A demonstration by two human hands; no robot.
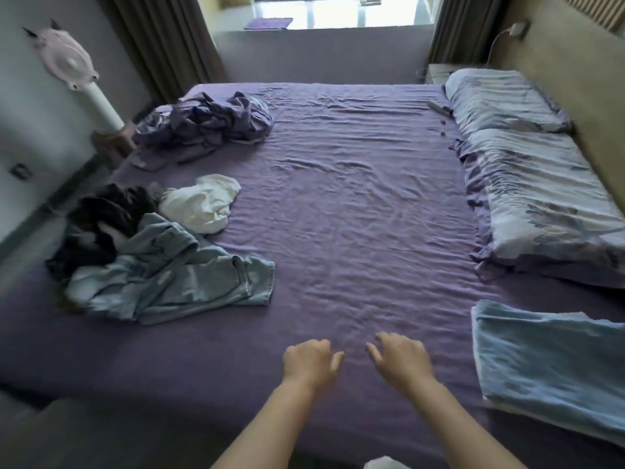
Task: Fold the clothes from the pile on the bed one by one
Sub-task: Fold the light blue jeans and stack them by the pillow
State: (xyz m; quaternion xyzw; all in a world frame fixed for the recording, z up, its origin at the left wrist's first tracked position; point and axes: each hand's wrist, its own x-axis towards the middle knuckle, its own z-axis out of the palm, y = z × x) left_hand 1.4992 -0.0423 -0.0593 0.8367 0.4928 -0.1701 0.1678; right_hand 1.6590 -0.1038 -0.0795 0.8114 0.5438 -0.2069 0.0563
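Note:
A pile of clothes lies at the left of the purple bed [355, 214]: light blue jeans [176, 279] in front, a white garment [203, 206] behind them and a dark garment [101, 225] at the far left. My left hand [309, 362] and my right hand [400, 362] hover side by side over the sheet near the front edge, fingers loosely curled, holding nothing. A folded blue item [554, 367] lies to the right of my right hand.
A crumpled purple bedding heap [209, 125] sits at the far left corner. Two patterned pillows [534, 184] line the right side by the headboard. A pink fan [71, 69] stands left of the bed. Curtains and a window are beyond.

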